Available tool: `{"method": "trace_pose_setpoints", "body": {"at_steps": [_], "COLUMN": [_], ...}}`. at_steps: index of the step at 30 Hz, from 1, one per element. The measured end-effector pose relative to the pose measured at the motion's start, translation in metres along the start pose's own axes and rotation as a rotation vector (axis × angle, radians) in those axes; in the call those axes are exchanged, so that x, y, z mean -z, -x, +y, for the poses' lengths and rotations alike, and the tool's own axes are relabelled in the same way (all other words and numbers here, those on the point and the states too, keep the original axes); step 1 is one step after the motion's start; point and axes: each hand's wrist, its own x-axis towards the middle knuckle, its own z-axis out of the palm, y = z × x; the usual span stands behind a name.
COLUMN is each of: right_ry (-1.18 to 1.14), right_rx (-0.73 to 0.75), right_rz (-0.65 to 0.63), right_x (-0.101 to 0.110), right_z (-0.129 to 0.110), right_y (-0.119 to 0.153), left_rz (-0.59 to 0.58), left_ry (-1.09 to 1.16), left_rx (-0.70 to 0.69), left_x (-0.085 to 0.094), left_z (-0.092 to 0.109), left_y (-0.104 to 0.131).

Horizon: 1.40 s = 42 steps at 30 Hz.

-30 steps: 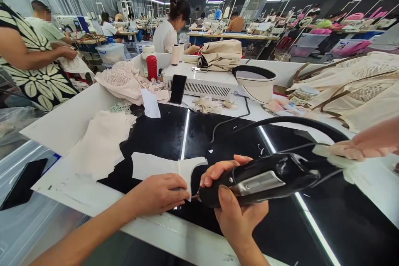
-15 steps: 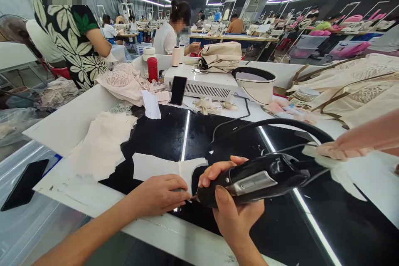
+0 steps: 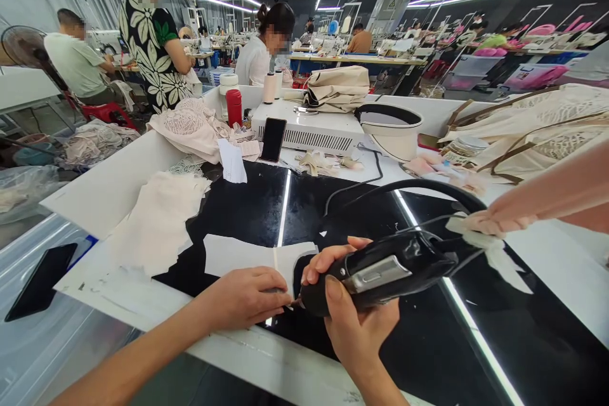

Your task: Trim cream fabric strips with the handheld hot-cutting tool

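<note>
currently on bench: 1 white piece (image 3: 238, 255), laid flat on black worktop (image 3: 304, 203), edge curved at r., near edge partly hidden by l. hand (image 3: 250, 298).
l. hand: fingers together, bent, set down at near edge of piece; whether material is pinched betw. them can't be told.
r. hand (image 3: 361, 336): closed round 1 black hand tool (image 3: 375, 276), thumb on near side, fingers wrapped on far side; tip aimed at l. fingertips, just beside or touching, can't be told which.
to rear of tool: black cable (image 3: 447, 187), arched; pale tie (image 3: 469, 227), w/ pink cloth strip (image 3: 547, 196) stretched off to r.
also listed: pale fabric stack (image 3: 157, 216), l. of piece.
risks (judged): l. fingertips could be hurt if tip is let slip, being so near; edge could be marred if piece is pressed too lightly & shifted; tool could be tugged off line by drag of cable or strip; stray contact could be missed, tip being mostly masked by hands.
</note>
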Motion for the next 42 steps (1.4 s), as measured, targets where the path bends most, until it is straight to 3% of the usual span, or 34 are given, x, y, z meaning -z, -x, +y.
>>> {"method": "trace_pose_setpoints", "body": {"at_steps": [7,15,19,24,28,34,42], "right_ry": [0.045,0.061,0.088,0.105,0.111,0.129,0.142], "right_rx": [-0.018,0.064,0.071,0.061,0.056,0.031,0.051], "right_rz": [0.001,0.199,0.201,0.152,0.139,0.12,0.116], "right_x": [0.006,0.032,0.038,0.035,0.034,0.037,0.036], "right_z": [-0.008,-0.015,-0.005,-0.003,-0.002,0.003,0.003], "right_y": [-0.004,-0.046,-0.049,-0.042,-0.04,-0.036,-0.036], "left_rz": [0.078,0.045,0.07,0.088,0.083,0.044,0.047], "left_ry": [-0.022,0.017,-0.073,-0.153,-0.193,-0.236,-0.264], "left_rx": [-0.053,-0.069,-0.099,-0.134,-0.149,-0.122,-0.054], "left_x": [-0.001,0.015,0.02,0.011,-0.003,-0.014,-0.012], "left_z": [-0.002,0.025,0.027,0.019,0.012,0.005,0.004], "left_y": [-0.002,0.014,0.002,-0.032,-0.046,-0.047,-0.043]}}
